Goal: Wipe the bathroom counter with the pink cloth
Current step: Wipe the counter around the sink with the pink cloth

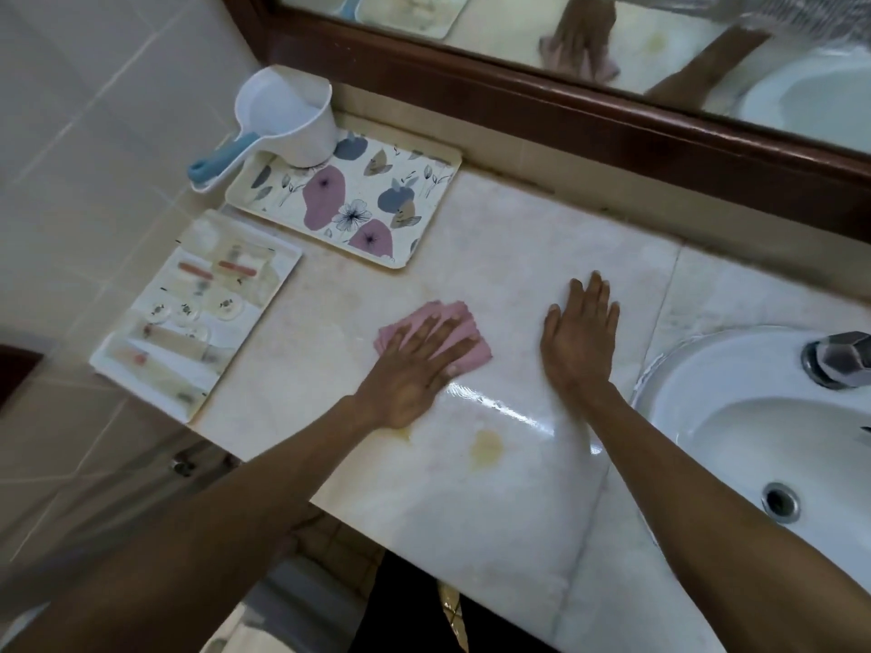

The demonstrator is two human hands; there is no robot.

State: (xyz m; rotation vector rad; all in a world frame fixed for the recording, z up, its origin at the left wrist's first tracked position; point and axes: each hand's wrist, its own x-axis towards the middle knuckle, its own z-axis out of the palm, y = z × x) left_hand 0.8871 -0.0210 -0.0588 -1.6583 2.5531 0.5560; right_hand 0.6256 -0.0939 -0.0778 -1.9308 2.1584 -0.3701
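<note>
A pale marble bathroom counter (509,238) fills the middle of the view. The folded pink cloth (464,325) lies flat on it, left of centre. My left hand (414,365) presses down on the cloth with fingers spread, covering most of it. My right hand (579,337) rests flat on the bare counter to the right of the cloth, fingers apart, holding nothing. A yellowish stain (485,447) marks the counter nearer the front edge, between my forearms.
A floral tray (349,200) lies at the back left with a white scoop with a blue handle (283,120) on its corner. A clear tray of small toiletries (198,313) sits at the left edge. A white sink (754,417) with a metal tap (839,358) lies right. A wood-framed mirror (565,115) runs behind.
</note>
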